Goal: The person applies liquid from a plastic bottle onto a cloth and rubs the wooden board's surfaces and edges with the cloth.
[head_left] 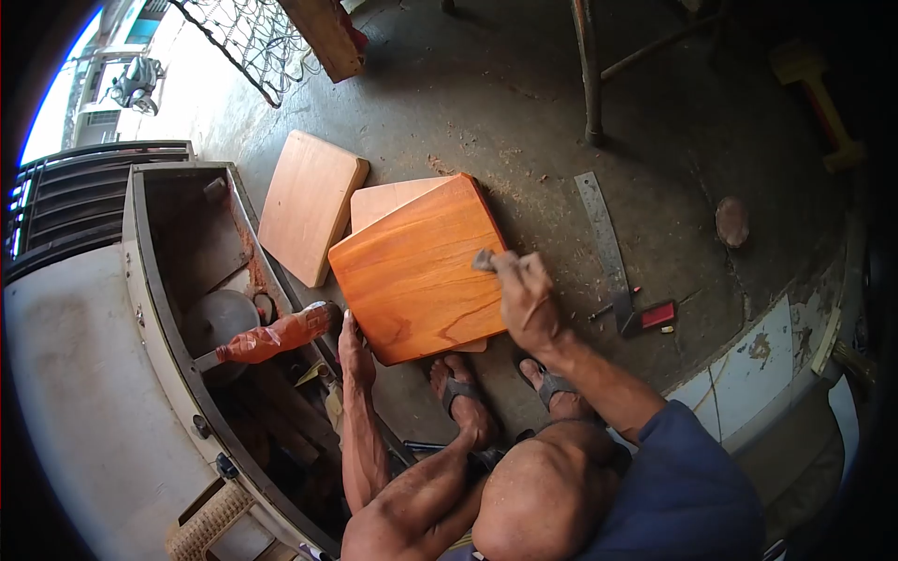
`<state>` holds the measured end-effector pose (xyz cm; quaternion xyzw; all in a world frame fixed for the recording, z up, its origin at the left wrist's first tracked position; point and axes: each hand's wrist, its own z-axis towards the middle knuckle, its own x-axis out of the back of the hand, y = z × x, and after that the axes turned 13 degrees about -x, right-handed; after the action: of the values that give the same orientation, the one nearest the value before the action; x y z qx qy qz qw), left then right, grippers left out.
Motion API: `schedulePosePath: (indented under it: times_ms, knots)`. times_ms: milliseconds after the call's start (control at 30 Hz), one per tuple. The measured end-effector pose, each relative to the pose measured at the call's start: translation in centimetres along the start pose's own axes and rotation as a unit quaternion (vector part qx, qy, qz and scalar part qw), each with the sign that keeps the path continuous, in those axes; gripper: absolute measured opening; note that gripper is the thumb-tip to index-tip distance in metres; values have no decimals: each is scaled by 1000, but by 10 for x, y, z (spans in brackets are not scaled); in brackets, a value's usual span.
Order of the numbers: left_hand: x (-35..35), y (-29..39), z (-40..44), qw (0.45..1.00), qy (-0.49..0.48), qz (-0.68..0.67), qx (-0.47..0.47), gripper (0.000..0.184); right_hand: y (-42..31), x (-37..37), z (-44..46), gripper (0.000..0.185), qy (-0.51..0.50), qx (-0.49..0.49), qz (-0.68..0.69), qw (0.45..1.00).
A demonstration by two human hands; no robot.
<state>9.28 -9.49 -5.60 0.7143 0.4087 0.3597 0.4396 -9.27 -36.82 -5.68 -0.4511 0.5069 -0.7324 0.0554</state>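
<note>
One orange board (421,280) shows darker grain, left fingers (349,329) extended at its edge, right fingers (510,267) pinching a grey wad (483,260).

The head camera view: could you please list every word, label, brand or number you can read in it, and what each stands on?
No text can be read in this view.
Metal ruler: any markings are too small to read.
Crumpled plastic bottle: no legible label.
Motorbike: too small and blurred for any brand or number.
Orange-brown board: no lettering visible on its upper face.
</note>
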Motion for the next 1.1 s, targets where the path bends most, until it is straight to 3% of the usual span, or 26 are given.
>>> schedulePosePath:
  times_ms: [33, 133, 200, 300, 367, 400, 467, 600, 667, 800, 867, 933, 1000, 1100]
  knots:
    - [-7, 5, -4, 1000, 29, -6, 2, 53, -7, -19, -20, 21, -35, 16, -7, 999]
    - [-19, 15, -17, 998, 64, -14, 1, 53, -35, -68, -53, 21, 3, 119, -23, 993]
    - [-21, 16, -23, 998, 59, -20, 0, 54, -50, -80, -48, 24, -181, 104, 24, 978]
    - [-20, 16, -30, 998, 52, -27, -3, 55, -48, -51, -26, 23, -100, 137, 120, 978]
    - [-21, 17, -34, 998, 54, -30, -5, 56, -33, -6, -12, 19, -4, 106, 75, 992]
    - [-22, 18, -35, 998, 57, -31, -7, 56, -19, -2, -19, 19, -12, 105, 75, 992]
    - [-24, 20, -41, 997, 62, -36, -8, 57, 2, -7, -32, 19, -6, 2, -41, 999]
    - [-38, 23, -46, 997, 68, -43, -8, 59, -32, -64, -47, 25, -49, 106, -61, 991]
    - [-40, 24, -57, 996, 71, -54, -8, 60, -40, -71, -36, 27, -187, 106, 112, 970]
    - [-37, 23, -74, 994, 89, -65, -5, 61, -27, 13, -28, 25, 3, 92, 42, 995]
    - [-34, 21, -81, 993, 98, -70, 0, 62, 1, 24, -49, 27, -18, 36, -20, 999]
    - [-33, 20, -86, 992, 103, -70, 2, 63, 13, -6, -78, 27, -12, 107, -108, 988]
    - [-35, 20, -89, 992, 104, -78, -1, 64, -5, -36, -76, 27, -14, 158, -71, 985]
    - [-39, 19, -90, 992, 96, -85, -6, 65, -29, -60, -65, 27, -120, 169, 31, 978]
